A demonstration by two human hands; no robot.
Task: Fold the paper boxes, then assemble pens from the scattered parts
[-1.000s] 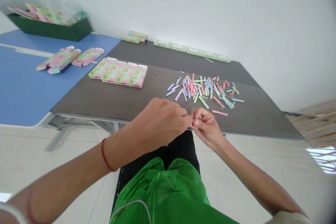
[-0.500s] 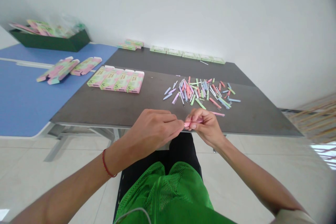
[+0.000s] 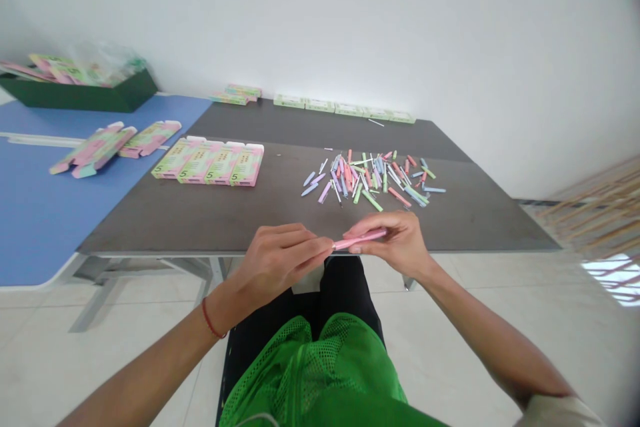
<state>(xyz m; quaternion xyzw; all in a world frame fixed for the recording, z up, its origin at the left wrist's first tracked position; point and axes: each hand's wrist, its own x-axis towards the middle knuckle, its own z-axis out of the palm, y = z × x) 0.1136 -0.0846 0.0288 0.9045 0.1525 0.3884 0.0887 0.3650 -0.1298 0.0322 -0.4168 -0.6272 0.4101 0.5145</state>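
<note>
A pink pen [image 3: 358, 239] lies between both hands, just in front of the near edge of the grey table [image 3: 210, 213]. My left hand [image 3: 277, 260] pinches its left end with fingertips closed. My right hand [image 3: 397, 240] grips the right part of the pen, fingers curled over it. Beyond the hands a heap of pastel pens and pen parts [image 3: 373, 177] is scattered on the table: pink, green, blue and purple.
A row of pink-and-green boxes [image 3: 210, 163] lies left of the heap. Flat cartons [image 3: 113, 142] rest on the blue table [image 3: 35, 213]. A dark green bin [image 3: 75, 90] stands far left. More boxes [image 3: 345, 109] line the wall.
The hands have drawn apart a little, and the pink pen now shows at full length between them. The camera has tipped, so the table sits lower in view.
</note>
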